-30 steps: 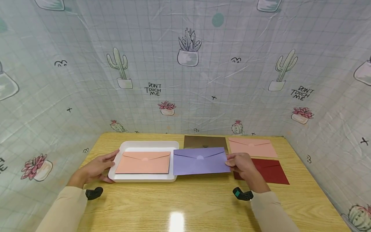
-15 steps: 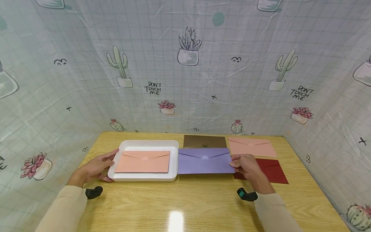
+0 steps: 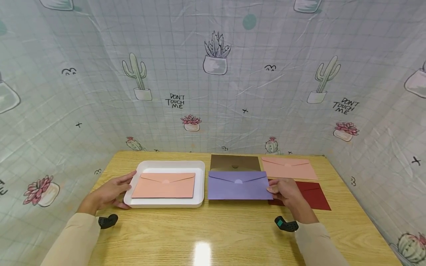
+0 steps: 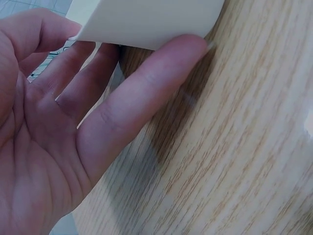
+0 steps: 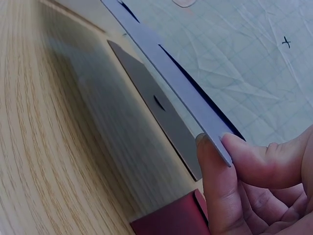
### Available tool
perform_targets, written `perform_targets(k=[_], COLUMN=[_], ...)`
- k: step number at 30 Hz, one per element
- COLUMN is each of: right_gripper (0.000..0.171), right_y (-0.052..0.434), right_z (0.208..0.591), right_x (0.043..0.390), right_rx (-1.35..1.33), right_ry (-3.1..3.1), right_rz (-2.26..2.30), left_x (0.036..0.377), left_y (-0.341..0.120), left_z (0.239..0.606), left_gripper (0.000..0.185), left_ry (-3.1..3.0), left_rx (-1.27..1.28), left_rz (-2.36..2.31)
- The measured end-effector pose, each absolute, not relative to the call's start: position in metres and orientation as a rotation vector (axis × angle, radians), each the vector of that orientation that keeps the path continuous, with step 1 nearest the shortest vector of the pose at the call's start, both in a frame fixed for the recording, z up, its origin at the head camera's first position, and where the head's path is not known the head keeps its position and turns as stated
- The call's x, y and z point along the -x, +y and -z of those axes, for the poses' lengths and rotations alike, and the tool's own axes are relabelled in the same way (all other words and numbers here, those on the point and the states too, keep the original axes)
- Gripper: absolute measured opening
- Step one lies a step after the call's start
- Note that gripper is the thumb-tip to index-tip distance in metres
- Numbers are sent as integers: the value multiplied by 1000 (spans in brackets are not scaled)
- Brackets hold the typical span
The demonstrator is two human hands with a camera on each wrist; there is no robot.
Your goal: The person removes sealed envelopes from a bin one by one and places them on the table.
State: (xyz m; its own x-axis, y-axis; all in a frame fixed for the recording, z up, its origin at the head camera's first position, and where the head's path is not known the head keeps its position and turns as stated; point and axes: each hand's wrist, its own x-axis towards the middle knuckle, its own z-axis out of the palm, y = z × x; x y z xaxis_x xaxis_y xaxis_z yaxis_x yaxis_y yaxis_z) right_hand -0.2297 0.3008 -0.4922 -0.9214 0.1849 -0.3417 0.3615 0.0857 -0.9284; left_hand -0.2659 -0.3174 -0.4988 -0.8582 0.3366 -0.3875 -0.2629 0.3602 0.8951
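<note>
Your left hand [image 3: 111, 192] is resting with straight fingers against the white tray [image 3: 200, 184], which is carrying a peach envelope [image 3: 164, 185]. Your right hand [image 3: 286, 191] is pinching the purple envelope [image 3: 237, 185] by its right edge, just beside the tray, above the surface [image 3: 213, 229].

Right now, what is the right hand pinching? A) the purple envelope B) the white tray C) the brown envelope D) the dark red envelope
A: the right hand pinches the right edge of the purple envelope between thumb and fingers, as the right wrist view shows close up; the dark red envelope lies on the table beneath it, the brown envelope lies behind, and the white tray is touched only by the left hand.
</note>
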Motion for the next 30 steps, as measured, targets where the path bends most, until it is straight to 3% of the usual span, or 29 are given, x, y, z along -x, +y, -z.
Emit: perform_targets(k=[4,12,30], right_gripper=[14,27,21], right_y=[302,301,299], right_z=[494,497,504], right_x=[229,228,230], right_rx=[-583,-587,-562], right_ry=[2204,2221,2236], right_rz=[1957,1933,1919], left_x=[266,265,266], left_y=[-317,-317,-316], left_z=[500,499,496], left_gripper=[72,72,71], left_ry=[2105,2101,2099], left_rx=[-68,-64,-45], left_rz=[-1528,-1532,-1532])
